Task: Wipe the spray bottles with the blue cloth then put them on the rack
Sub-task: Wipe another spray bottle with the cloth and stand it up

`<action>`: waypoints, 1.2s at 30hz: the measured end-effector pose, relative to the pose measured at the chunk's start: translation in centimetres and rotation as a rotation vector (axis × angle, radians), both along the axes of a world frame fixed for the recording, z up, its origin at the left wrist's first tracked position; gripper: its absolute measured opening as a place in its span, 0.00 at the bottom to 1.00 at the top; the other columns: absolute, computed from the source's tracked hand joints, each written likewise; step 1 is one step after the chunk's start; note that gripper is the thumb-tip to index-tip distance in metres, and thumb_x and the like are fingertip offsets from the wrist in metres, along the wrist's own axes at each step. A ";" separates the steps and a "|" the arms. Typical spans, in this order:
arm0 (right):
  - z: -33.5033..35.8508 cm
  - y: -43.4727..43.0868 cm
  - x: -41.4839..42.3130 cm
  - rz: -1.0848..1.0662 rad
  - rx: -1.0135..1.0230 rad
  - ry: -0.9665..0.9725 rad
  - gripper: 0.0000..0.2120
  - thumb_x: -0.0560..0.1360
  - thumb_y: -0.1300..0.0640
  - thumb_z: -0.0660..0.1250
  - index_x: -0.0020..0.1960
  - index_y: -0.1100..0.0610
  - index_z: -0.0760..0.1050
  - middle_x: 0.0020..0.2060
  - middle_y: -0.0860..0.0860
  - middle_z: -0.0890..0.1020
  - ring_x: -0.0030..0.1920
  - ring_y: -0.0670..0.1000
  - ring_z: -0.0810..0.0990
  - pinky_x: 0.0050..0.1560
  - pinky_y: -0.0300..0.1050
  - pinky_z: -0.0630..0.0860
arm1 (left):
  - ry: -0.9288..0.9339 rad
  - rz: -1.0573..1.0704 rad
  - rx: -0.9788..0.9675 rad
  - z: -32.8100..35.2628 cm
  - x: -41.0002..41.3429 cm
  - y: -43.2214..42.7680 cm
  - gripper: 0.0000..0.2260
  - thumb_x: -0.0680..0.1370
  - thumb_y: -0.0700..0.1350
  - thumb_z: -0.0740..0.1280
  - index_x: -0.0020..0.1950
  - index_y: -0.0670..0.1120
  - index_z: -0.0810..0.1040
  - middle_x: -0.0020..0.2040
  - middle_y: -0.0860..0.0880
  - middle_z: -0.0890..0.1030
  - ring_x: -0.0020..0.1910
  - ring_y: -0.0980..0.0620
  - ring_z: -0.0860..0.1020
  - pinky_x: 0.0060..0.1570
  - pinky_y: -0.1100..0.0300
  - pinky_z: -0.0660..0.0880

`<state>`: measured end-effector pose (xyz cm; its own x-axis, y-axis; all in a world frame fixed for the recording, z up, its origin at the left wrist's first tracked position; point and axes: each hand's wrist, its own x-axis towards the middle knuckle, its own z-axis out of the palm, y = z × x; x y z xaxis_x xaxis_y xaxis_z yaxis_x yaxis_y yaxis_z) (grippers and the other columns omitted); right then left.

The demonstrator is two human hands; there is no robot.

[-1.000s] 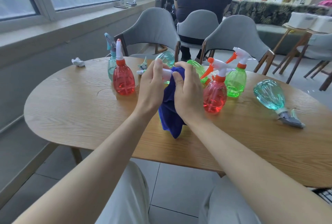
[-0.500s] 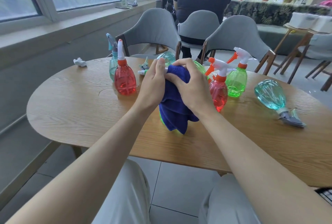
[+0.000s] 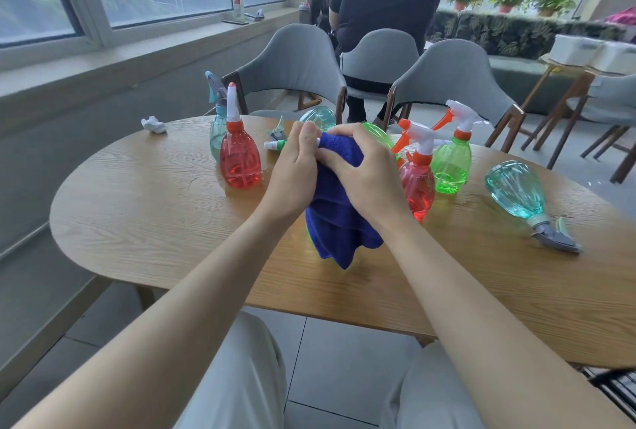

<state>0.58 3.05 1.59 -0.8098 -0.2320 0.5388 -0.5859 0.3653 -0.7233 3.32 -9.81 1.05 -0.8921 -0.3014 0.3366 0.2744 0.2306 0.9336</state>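
On the wooden table (image 3: 144, 222), smack in the middle of the bottle crowd, the blue cloth (image 3: 337, 222) is draped over a green spray bottle (image 3: 280, 144) that stands roughly upright, so its long axis is vertical. Right hand (image 3: 364, 174) has fingers curled over the cloth up top, squeezing it onto the bottle. Left hand (image 3: 292, 174) grips the sprayer head, white nozzle (image 3: 270, 145) poking out leftward. The body sits below both palms, so I'd guess the wipe runs downward next.

cloth (image 3: 339, 215) blue | left bottle (image 3: 240, 163) red | lying bottle (image 3: 512, 189) teal | table (image 3: 155, 208) wood-grain
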 end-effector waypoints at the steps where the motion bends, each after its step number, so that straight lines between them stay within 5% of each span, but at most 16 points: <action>1: 0.0 0.4 -0.1 0.054 -0.077 -0.088 0.13 0.79 0.46 0.74 0.61 0.49 0.82 0.52 0.39 0.84 0.54 0.39 0.81 0.55 0.33 0.76 | 0.005 -0.014 -0.004 0.0 0.1 0.1 0.19 0.91 0.53 0.50 0.59 0.43 0.75 0.48 0.55 0.78 0.47 0.65 0.77 0.57 0.63 0.74; 4: -0.3 1.2 -0.5 0.125 -0.205 -0.230 0.11 0.82 0.46 0.71 0.60 0.50 0.83 0.50 0.39 0.86 0.54 0.39 0.82 0.56 0.34 0.76 | 0.014 -0.033 -0.023 0.2 0.3 0.2 0.20 0.91 0.55 0.48 0.71 0.51 0.76 0.62 0.56 0.80 0.64 0.61 0.76 0.70 0.56 0.71; 7: -0.6 1.0 -0.7 0.059 -0.187 -0.222 0.13 0.83 0.42 0.67 0.50 0.50 0.82 0.39 0.40 0.83 0.43 0.40 0.81 0.48 0.35 0.75 | -0.018 -0.032 -0.007 0.0 0.1 0.1 0.21 0.89 0.59 0.49 0.72 0.56 0.77 0.68 0.56 0.79 0.71 0.56 0.75 0.76 0.49 0.69; 9: -0.6 0.5 -0.6 -0.013 -0.109 -0.144 0.17 0.85 0.41 0.64 0.47 0.52 0.81 0.37 0.44 0.81 0.39 0.42 0.78 0.44 0.36 0.73 | -0.031 -0.039 0.013 -0.2 0.0 0.0 0.23 0.87 0.63 0.50 0.71 0.59 0.79 0.67 0.54 0.81 0.70 0.54 0.77 0.75 0.46 0.71; 14: 0.8 -1.1 -0.3 -0.040 0.075 0.066 0.14 0.86 0.45 0.63 0.60 0.51 0.83 0.52 0.46 0.85 0.55 0.47 0.81 0.58 0.45 0.77 | -0.027 -0.095 0.028 0.4 0.4 0.1 0.21 0.91 0.54 0.50 0.72 0.52 0.79 0.66 0.55 0.83 0.68 0.61 0.78 0.76 0.53 0.70; 18: 0.3 0.3 -0.4 0.069 0.060 -0.005 0.13 0.83 0.45 0.68 0.63 0.51 0.79 0.53 0.44 0.84 0.54 0.41 0.81 0.55 0.36 0.77 | -0.057 -0.161 0.158 0.3 0.4 -0.5 0.20 0.89 0.58 0.56 0.77 0.50 0.74 0.70 0.52 0.80 0.71 0.59 0.77 0.76 0.53 0.71; 23: -0.5 1.5 -0.3 0.131 -0.032 -0.101 0.14 0.82 0.48 0.71 0.64 0.53 0.79 0.53 0.42 0.83 0.53 0.40 0.81 0.53 0.32 0.76 | 0.001 -0.076 0.286 0.3 0.6 -0.3 0.13 0.87 0.51 0.64 0.58 0.40 0.75 0.46 0.51 0.84 0.49 0.59 0.83 0.57 0.61 0.80; 26: -0.7 1.7 -0.2 0.140 -0.056 -0.128 0.14 0.82 0.48 0.71 0.65 0.53 0.79 0.52 0.42 0.84 0.52 0.40 0.82 0.52 0.32 0.76 | 0.031 -0.077 0.265 0.1 0.8 -0.7 0.14 0.86 0.52 0.68 0.54 0.40 0.79 0.50 0.40 0.86 0.53 0.47 0.85 0.63 0.51 0.80; 29: -0.7 1.6 0.1 0.121 -0.063 -0.133 0.12 0.83 0.46 0.69 0.63 0.51 0.80 0.49 0.41 0.84 0.50 0.39 0.82 0.50 0.30 0.74 | 0.069 -0.092 0.240 0.0 1.1 -1.5 0.14 0.84 0.50 0.70 0.53 0.39 0.84 0.52 0.38 0.86 0.51 0.47 0.84 0.63 0.45 0.80; 36: -0.6 1.3 0.2 0.113 -0.086 -0.166 0.10 0.83 0.46 0.69 0.60 0.49 0.81 0.45 0.41 0.84 0.46 0.38 0.81 0.46 0.29 0.73 | 0.103 -0.045 0.226 0.7 1.6 -2.1 0.10 0.82 0.41 0.74 0.63 0.43 0.86 0.52 0.48 0.89 0.56 0.54 0.86 0.59 0.60 0.81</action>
